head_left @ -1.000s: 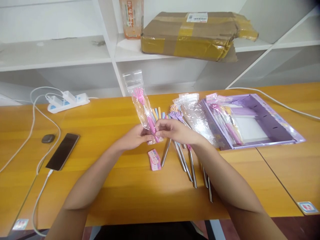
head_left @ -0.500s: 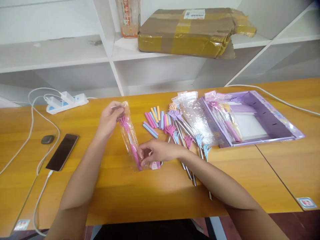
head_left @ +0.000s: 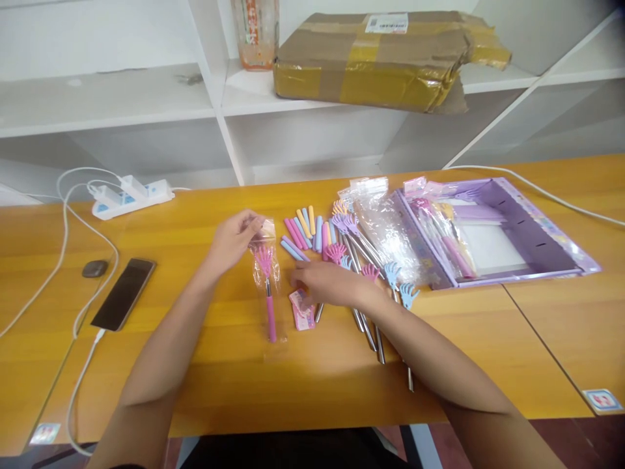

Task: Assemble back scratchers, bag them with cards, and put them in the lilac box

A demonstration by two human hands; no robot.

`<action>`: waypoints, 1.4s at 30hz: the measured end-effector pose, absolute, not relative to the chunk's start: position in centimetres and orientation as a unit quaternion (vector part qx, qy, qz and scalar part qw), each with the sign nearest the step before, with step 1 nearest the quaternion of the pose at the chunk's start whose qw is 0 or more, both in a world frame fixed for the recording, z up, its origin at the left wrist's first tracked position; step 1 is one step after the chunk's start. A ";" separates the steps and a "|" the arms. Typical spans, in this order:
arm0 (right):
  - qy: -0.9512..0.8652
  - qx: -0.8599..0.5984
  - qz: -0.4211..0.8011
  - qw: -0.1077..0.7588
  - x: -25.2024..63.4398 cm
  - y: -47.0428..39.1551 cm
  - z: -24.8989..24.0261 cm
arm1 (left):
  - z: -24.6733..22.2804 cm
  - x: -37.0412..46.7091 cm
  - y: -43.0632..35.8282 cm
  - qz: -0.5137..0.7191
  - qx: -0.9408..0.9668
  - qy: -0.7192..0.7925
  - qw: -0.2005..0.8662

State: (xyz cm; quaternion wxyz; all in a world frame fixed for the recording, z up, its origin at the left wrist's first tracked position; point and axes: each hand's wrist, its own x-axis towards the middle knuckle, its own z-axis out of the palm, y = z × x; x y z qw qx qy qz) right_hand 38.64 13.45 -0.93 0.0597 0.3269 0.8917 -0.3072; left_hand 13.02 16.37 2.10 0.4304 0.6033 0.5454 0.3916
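Note:
My left hand (head_left: 238,236) pinches the top of a clear plastic bag (head_left: 258,326). Inside the bag lies a pink back scratcher (head_left: 271,312), its claw end up near my fingers and its handle toward me. Over the small pink cards (head_left: 303,314) is my right hand (head_left: 327,283), its fingertips bent down and blurred; whether they touch the top card I cannot tell. Beside and partly under my right wrist lie several loose back scratchers (head_left: 392,273) with metal rods. Several coloured handle sleeves (head_left: 306,223) are grouped just beyond my right hand.
Empty clear bags (head_left: 385,228) lie against a purple tray (head_left: 532,277), which holds bagged scratchers. On the left are a phone (head_left: 124,294), a small dark case (head_left: 94,268) and a power strip (head_left: 133,198) with white cables. A taped carton (head_left: 371,65) sits on the shelf behind.
My right hand has let go of the bagged scratcher's handle and moved right, above the pink cards. My left hand has shifted right and slightly toward me with the bag, which now hangs straighter.

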 end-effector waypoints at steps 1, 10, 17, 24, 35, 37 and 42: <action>0.894 0.327 -0.300 0.068 38.5 13.4 -1.2 | 2.0 13.0 16.4 0.394 0.601 0.543 0.434; 0.863 0.297 -0.405 0.046 39.2 13.9 1.4 | 1.2 13.8 16.3 0.427 0.543 0.547 0.473; 0.765 0.285 -0.544 -0.195 40.9 14.0 3.8 | 1.2 15.8 15.1 0.419 0.563 0.527 0.480; 0.740 0.363 -0.374 -0.425 39.3 14.1 2.7 | 0.9 17.5 13.4 0.411 0.603 0.462 0.503; 0.712 0.410 -0.332 -0.464 39.5 14.4 2.8 | 0.3 17.9 13.1 0.369 0.674 0.406 0.495; 0.718 0.408 -0.336 -0.453 39.6 14.5 2.8 | 0.3 17.9 13.0 0.364 0.682 0.411 0.482; 0.735 0.394 -0.332 -0.441 39.6 14.6 2.4 | 0.8 18.0 12.8 0.357 0.693 0.421 0.464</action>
